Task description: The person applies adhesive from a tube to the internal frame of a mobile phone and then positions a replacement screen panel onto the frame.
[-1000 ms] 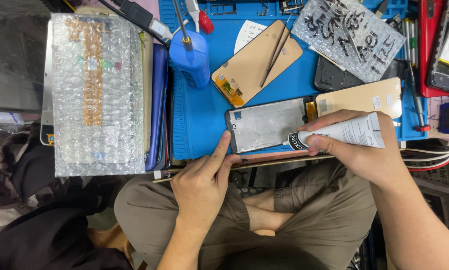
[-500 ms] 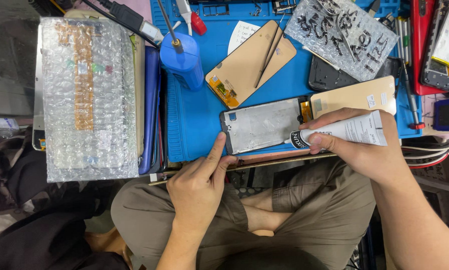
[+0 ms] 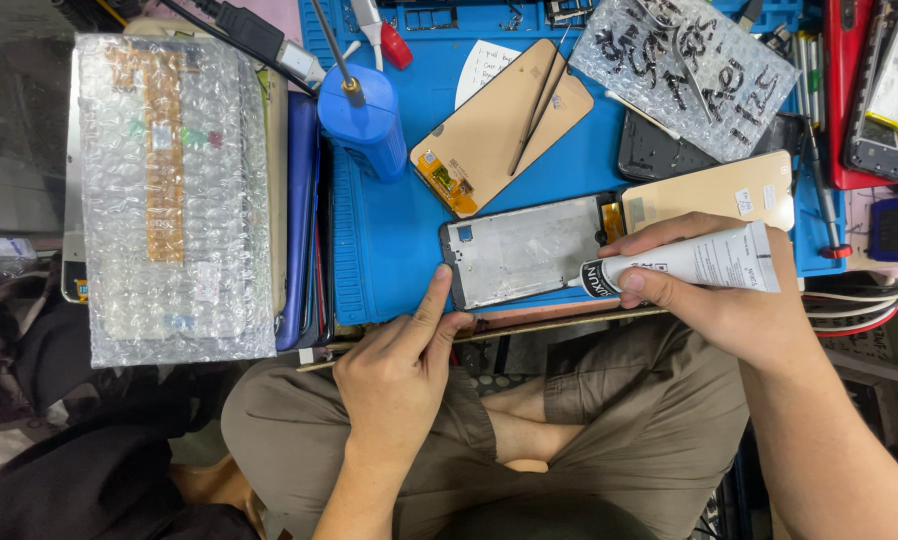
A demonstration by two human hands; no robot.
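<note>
Nearest to the person, over the folded knees, the left hand (image 3: 401, 370) comes up from 6 o'clock. Its fingers are held narrow and grip nothing; only the forefinger and the thumb stretch out, and their tips press the near-left corner of the phone frame (image 3: 529, 250), at about 8 o'clock of it.

The frame lies flat on the near edge of the blue mat (image 3: 389, 230), silver inner side up. Its long axis runs from 9 o'clock to 3 o'clock, a little raised at the right end.

The right hand (image 3: 729, 300) is at the 3 o'clock end. Its fingers are closed around a white glue tube (image 3: 694, 262) with a black cap end. The tube lies almost in one line with the frame, and its tip points to 9 o'clock, touching the right short edge of the frame, or very near it; I cannot tell which. So the frame lies to the left of these fingers, and the right hand is the nearer one to that edge.

Farther away, at 12 o'clock, lie a tan screen panel (image 3: 499, 125) and a blue bottle (image 3: 369, 125). At 9 o'clock there is a bubble-wrap packet (image 3: 174, 190).
</note>
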